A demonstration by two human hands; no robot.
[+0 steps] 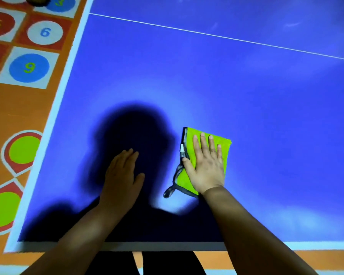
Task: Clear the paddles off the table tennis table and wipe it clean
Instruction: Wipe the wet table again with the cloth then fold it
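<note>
Most of the view is filled by the blue table tennis table point(246, 86), which is bordered in white along its left side and near edge and crossed by a thin white centre line point(226, 37) that runs from the far left towards the right. To the left and below, an orange floor point(18, 108) is seen, painted with numbered circles (3, 5, 6 and 9 can be read) and with green discs set in red outlines. A dark shadow point(133, 132) of a head and shoulders is cast on the near left part of the table. Two bare forearms are stretched forward over the near edge. The left hand point(120, 175) is laid flat on the bare table inside the shadow, its fingers straight and close together, with nothing held. The right hand point(206, 165) is pressed palm-down on a folded green cloth point(226, 150), its fingers straight and slightly spread and its thumb set out to the left at the cloth's edge. The cloth is found on the near part of the table, just right of the shadow and well short of the centre line. Its long axis is directed away from the person, tilted slightly. A grey trim point(184, 139) is carried along its left long edge, with a small white label point(181, 147) attached. A grey hanging loop point(169, 192) is trailed from the near left corner and lies on the table.
</note>
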